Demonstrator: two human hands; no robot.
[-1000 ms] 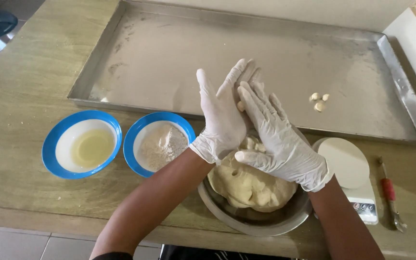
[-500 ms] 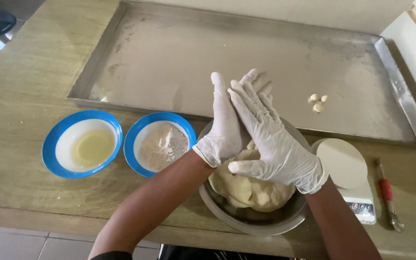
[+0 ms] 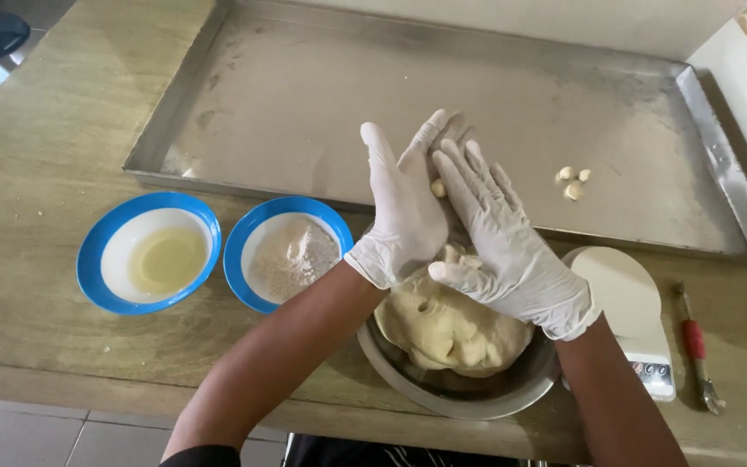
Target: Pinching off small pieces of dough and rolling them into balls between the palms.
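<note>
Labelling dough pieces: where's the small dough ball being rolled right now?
Head view, centre: the small dough ball sits pressed between the white-gloved left hand and right hand, above the steel dough bowl.

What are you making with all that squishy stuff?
A person in white gloves is rolling a small bit of dough between the left hand and right hand, above a metal bowl holding a big lump of dough. Three little dough pieces sit on the large metal tray. Beside the bowl are two blue-rimmed dishes, one with flour, one with oil, and a small white scale.
</note>
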